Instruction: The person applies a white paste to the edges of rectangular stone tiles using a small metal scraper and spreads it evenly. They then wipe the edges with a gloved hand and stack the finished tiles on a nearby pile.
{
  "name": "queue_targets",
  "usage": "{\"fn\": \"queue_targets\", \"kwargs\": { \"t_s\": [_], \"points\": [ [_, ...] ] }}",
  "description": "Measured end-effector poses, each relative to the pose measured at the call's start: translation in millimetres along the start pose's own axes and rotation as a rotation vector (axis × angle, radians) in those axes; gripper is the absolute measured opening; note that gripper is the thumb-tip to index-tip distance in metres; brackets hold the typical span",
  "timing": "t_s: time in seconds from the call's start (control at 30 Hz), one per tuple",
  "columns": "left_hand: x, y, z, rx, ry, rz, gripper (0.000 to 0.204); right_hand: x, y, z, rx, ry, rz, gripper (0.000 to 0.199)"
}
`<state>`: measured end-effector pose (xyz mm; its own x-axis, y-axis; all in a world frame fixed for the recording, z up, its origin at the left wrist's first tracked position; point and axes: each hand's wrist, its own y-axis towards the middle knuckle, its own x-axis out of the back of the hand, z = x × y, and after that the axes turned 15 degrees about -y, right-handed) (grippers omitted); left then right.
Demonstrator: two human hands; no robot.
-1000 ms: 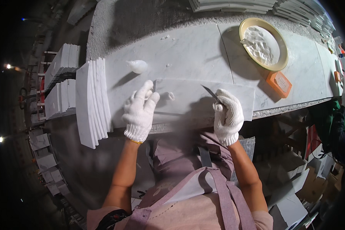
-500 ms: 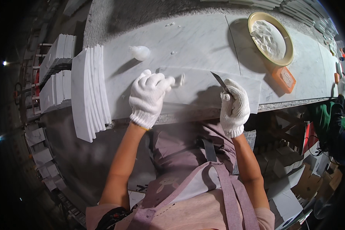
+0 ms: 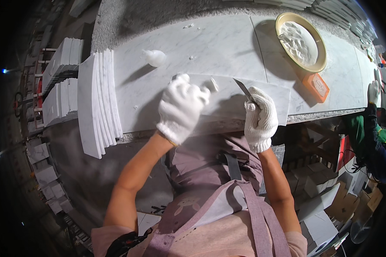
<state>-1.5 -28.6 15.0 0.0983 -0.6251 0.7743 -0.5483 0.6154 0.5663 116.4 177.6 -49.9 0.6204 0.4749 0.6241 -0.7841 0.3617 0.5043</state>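
Fingers [image 3: 261, 97] on the right hand [image 3: 260, 122] clamp a dark blade [image 3: 242, 88]. The left hand [image 3: 183, 109] curls just left of a white lump [image 3: 214, 85]; whether it grips anything, I can't tell.

Bench [image 3: 227, 38] w/ slab [image 3: 227, 102], wht btl [image 3: 156, 58], bowl [image 3: 322, 48], orng box [image 3: 316, 88]
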Motion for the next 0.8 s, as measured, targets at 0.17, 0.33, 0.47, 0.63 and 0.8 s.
{"fn": "queue_targets", "kwargs": {
  "t_s": [0.17,0.33,0.47,0.63,0.8],
  "points": [
    [2.2,-4.1,12.0,0.282,0.062,0.322,0.009,2.0,0.6,0.3,0.026,-0.014,-0.024,0.018],
    [-1.1,-9.7,13.7,0.079,-0.053,0.232,0.009,1.2,0.5,0.5,0.006,0.011,-0.035,0.019],
    [2.5,-4.1,12.3,0.154,0.004,0.324,0.011,3.3,-1.6,1.6,-0.006,0.057,-0.016,0.022],
    [14.1,0.8,-2.7,0.118,0.031,0.495,0.008,26.0,-21.6,4.7,-0.164,0.207,0.0,0.019],
    [12.4,33.2,6.1,0.301,-0.076,0.305,0.004,66.4,-75.0,4.4,-0.149,0.241,0.091,0.02]
  ]
}}
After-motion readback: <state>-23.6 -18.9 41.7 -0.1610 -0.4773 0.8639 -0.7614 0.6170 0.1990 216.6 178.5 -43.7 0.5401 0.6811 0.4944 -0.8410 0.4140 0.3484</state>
